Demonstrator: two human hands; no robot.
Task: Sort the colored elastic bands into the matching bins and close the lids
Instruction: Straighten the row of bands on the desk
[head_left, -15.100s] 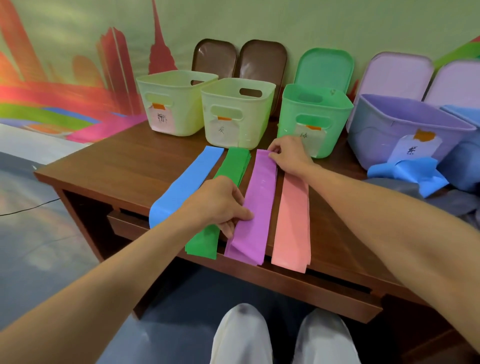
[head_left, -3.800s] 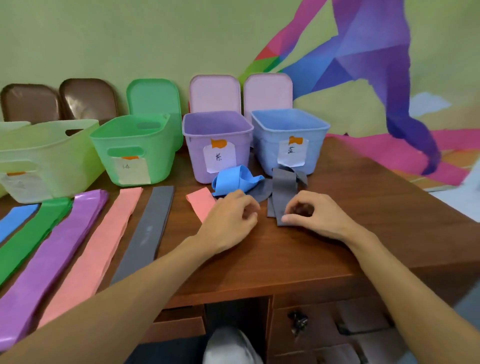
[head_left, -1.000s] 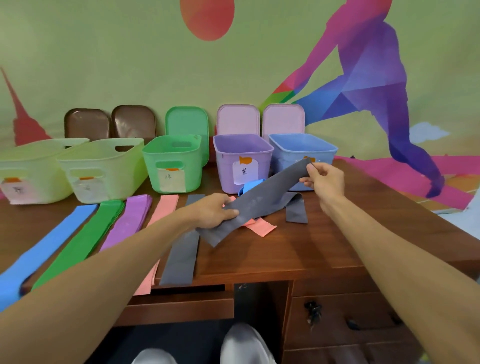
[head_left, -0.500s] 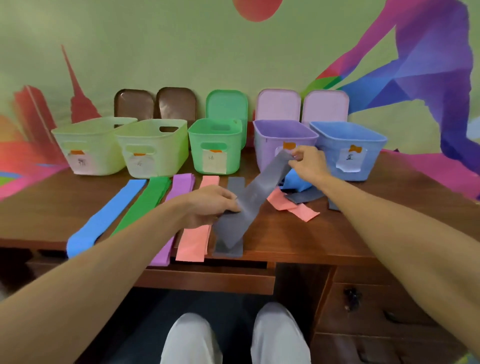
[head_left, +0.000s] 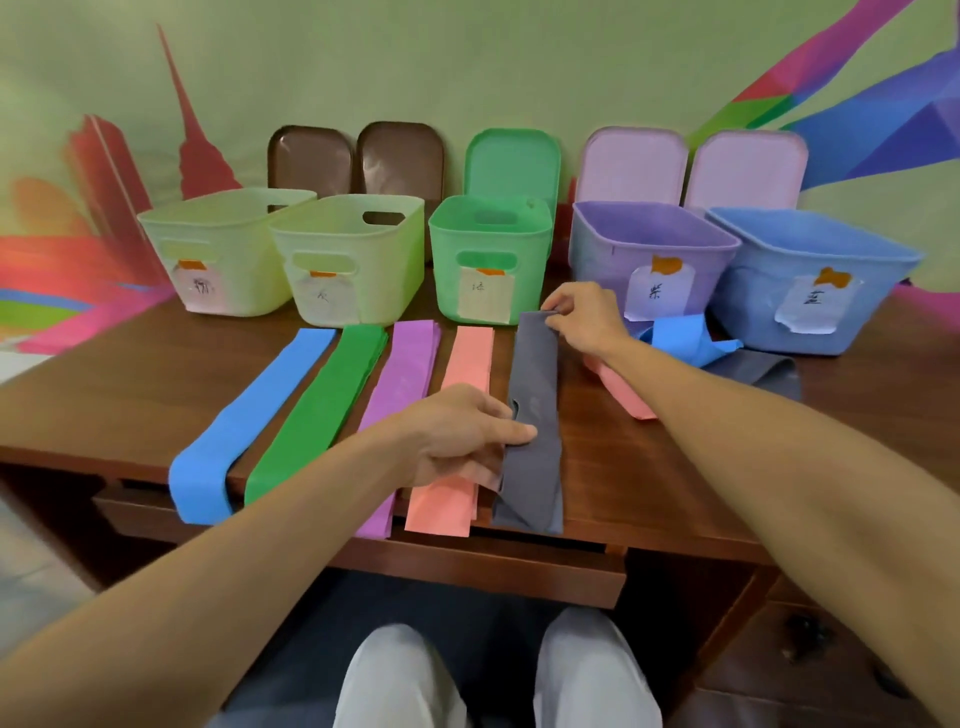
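Note:
A grey band (head_left: 535, 415) lies lengthwise on the wooden desk (head_left: 130, 374), on top of another grey band. My right hand (head_left: 582, 317) pinches its far end. My left hand (head_left: 457, 436) grips its near part, thumb on top. Left of it lie a pink band (head_left: 467, 358), a purple band (head_left: 410, 358), a green band (head_left: 322, 410) and a blue band (head_left: 244, 421), side by side. A loose heap sits right of my right arm: a crumpled blue band (head_left: 680, 343), a pink band (head_left: 623, 389) and a grey band (head_left: 758, 369).
Open bins stand in a row at the back: two pale yellow-green bins (head_left: 218, 249) (head_left: 348, 254), a green bin (head_left: 488, 254), a purple bin (head_left: 649, 249), a blue bin (head_left: 810, 280). Lids lean on the wall behind: brown (head_left: 358, 156), green (head_left: 511, 161), pink (head_left: 691, 166). My knees show below the desk edge.
The grey band, held slanted in the air half a second ago, now lies flat on the grey one beside the pink band. Both hands came down with it.

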